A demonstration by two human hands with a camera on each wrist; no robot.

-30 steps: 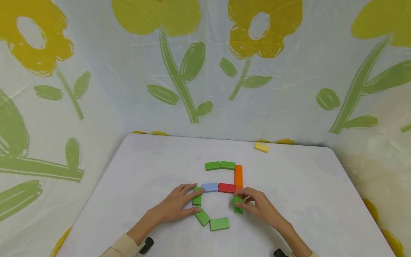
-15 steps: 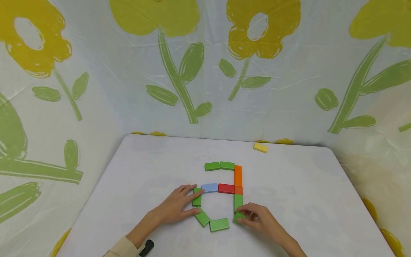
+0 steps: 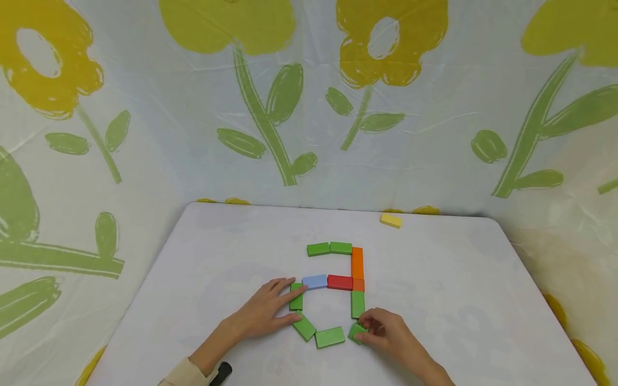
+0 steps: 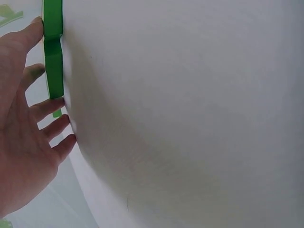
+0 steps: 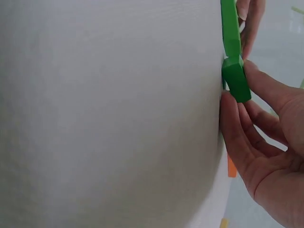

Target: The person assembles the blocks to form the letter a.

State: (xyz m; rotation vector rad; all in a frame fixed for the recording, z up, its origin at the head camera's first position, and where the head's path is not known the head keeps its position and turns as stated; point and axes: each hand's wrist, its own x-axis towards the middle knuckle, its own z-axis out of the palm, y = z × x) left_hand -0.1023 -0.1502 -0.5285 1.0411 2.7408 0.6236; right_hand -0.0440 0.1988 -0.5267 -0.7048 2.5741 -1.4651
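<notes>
My right hand point(image 3: 393, 332) pinches a green block point(image 3: 356, 333) between thumb and fingers at the lower right of a block outline. That block lies at a slant, below an upright green block point(image 3: 358, 304) and right of a flat green block point(image 3: 330, 337). In the right wrist view the pinched block point(image 5: 236, 80) shows near the thumb. My left hand point(image 3: 258, 313) rests with extended fingers at the left side, a fingertip on one green block point(image 3: 296, 303) and the thumb by a slanted green block point(image 3: 304, 326).
A blue block point(image 3: 315, 282), a red block point(image 3: 340, 282) and orange blocks point(image 3: 357, 262) continue the outline. Two green blocks point(image 3: 318, 249) form its top. One yellow block point(image 3: 391, 220) lies near the far edge of the white table point(image 3: 449, 268). Flower-print cloth point(image 3: 193, 96) surrounds the table.
The right hand has left the upright green block under the orange one, moved toward the person, and turned another green block to a slant. The left hand has stayed in place.
</notes>
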